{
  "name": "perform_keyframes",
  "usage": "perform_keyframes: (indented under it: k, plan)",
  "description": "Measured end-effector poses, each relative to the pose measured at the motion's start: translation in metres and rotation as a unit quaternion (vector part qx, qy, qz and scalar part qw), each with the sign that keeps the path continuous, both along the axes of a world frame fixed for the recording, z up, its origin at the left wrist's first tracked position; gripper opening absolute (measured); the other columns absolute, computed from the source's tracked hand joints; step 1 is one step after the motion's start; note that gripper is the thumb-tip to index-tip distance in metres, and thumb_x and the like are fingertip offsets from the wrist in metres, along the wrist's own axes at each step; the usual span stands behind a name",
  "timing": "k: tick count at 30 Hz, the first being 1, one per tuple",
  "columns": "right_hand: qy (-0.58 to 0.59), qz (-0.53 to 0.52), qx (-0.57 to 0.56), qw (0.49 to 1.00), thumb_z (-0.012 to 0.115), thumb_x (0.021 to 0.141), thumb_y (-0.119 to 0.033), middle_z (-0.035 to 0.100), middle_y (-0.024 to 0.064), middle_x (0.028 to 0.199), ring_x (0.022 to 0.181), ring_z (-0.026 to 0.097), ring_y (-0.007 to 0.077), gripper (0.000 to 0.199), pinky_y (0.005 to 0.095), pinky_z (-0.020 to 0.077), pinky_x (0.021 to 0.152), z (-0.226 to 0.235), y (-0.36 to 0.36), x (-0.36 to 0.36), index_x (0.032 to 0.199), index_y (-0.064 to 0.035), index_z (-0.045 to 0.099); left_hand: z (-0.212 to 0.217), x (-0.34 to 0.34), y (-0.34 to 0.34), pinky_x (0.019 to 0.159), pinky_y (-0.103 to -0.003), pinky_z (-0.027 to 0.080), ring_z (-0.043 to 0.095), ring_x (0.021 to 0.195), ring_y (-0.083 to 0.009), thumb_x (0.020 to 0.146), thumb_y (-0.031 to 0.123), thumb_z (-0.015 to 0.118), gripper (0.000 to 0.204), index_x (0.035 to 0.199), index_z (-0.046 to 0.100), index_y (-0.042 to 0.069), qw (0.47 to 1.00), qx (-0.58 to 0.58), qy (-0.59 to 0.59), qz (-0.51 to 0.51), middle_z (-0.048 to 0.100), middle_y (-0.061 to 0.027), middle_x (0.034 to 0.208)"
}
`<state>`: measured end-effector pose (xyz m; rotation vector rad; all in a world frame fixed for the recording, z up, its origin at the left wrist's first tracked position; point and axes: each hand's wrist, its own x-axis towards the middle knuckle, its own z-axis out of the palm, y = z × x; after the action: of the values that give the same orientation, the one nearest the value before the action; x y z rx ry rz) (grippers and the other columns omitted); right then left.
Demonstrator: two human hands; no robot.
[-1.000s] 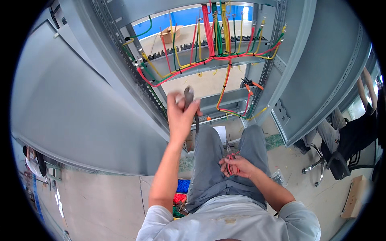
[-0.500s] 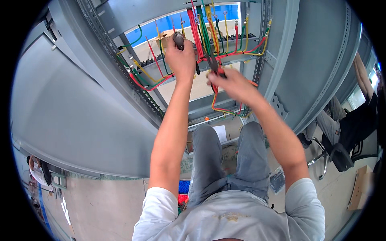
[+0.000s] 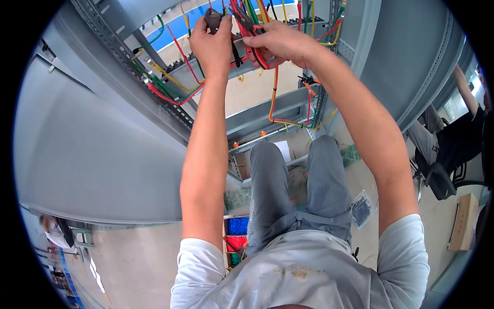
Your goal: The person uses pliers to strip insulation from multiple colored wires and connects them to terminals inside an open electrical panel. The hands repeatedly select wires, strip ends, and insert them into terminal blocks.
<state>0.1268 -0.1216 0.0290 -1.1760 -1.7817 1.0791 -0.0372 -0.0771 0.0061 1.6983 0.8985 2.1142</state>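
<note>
My left hand (image 3: 212,51) is closed round a dark grey plier-like tool (image 3: 212,21) whose black handle sticks out below the fingers. Close beside it, my right hand (image 3: 288,45) grips pliers (image 3: 263,57) with red and black handles. Their dark jaws point up and left, among the red wires (image 3: 240,11); whether they bite on a wire I cannot tell. Around both hands, red, yellow and green wires stand up from the metal frame of an open grey cabinet. Lugged wire ends, one yellow (image 3: 172,74) and one red (image 3: 163,93), hang at the left rail.
A grey cabinet panel (image 3: 103,149) fills the left side, and another (image 3: 399,62) rises at right. By my left leg sits a box with blue (image 3: 237,225) and red small parts. A plastic bag (image 3: 362,208) lies on the floor. At far right another person (image 3: 453,134) sits on a chair.
The view has shifted, and the cabinet opening sits higher. My right hand with the pliers has moved left and up, close to my left hand, and its jaws are now among the red wires.
</note>
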Motion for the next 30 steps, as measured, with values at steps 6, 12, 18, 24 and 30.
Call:
perform_keyframes:
  k: [6, 12, 18, 24, 30]
  plan:
    - [0.012, 0.035, -0.02, 0.999, 0.062, 0.1, -0.036, 0.073, 0.0137, 0.094, 0.086, 0.075, 0.0224, 0.037, 0.039, 0.0632, 0.076, 0.014, -0.004, -0.003, 0.111, -0.0009, 0.065, -0.001, -0.004, 0.007, 0.055, -0.028, 0.047, 0.063, 0.058, -0.0117, 0.09, 0.013, 0.075, 0.018, 0.094, 0.067, -0.002, 1.0, 0.009, 0.005, -0.004, 0.067, -0.0044, 0.075]
    - [0.08, 0.091, -0.091, 0.988, 0.06, 0.102, -0.041, 0.071, 0.0121, 0.087, 0.081, 0.074, 0.0205, 0.04, 0.0389, 0.0638, 0.077, 0.016, 0.0, 0.0, 0.105, -0.0016, 0.065, 0.003, -0.007, 0.002, 0.057, -0.028, 0.047, 0.059, 0.061, -0.0095, 0.089, 0.013, 0.075, 0.018, 0.097, 0.07, -0.002, 0.999, -0.027, 0.013, -0.035, 0.068, -0.0036, 0.077]
    - [0.165, 0.151, -0.129, 0.966, 0.059, 0.102, -0.044, 0.066, 0.0062, 0.077, 0.068, 0.068, 0.0162, 0.039, 0.0352, 0.0585, 0.067, 0.008, 0.007, -0.003, 0.097, -0.0059, 0.064, 0.0, -0.011, 0.004, 0.058, -0.027, 0.046, 0.057, 0.064, -0.0079, 0.089, 0.014, 0.075, 0.018, 0.093, 0.068, -0.002, 0.999, -0.013, 0.013, -0.034, 0.068, -0.0031, 0.078]
    - [0.197, 0.158, -0.143, 0.957, 0.059, 0.102, -0.041, 0.066, 0.008, 0.077, 0.067, 0.067, 0.0188, 0.037, 0.0352, 0.0586, 0.068, 0.006, 0.014, -0.006, 0.09, -0.0062, 0.062, 0.005, -0.019, 0.016, 0.062, -0.023, 0.046, 0.059, 0.07, -0.0065, 0.09, 0.017, 0.077, 0.023, 0.101, 0.067, -0.001, 1.0, -0.015, 0.015, -0.018, 0.07, -0.0045, 0.085]
    - [0.182, 0.14, -0.132, 0.964, 0.058, 0.103, -0.043, 0.066, 0.0073, 0.077, 0.068, 0.068, 0.0184, 0.039, 0.0358, 0.0587, 0.065, 0.005, 0.005, -0.006, 0.091, -0.0064, 0.062, 0.01, -0.028, 0.022, 0.069, -0.022, 0.048, 0.063, 0.083, -0.0081, 0.092, 0.019, 0.077, 0.034, 0.118, 0.071, -0.002, 0.996, -0.009, 0.083, -0.032, 0.074, -0.0068, 0.096]
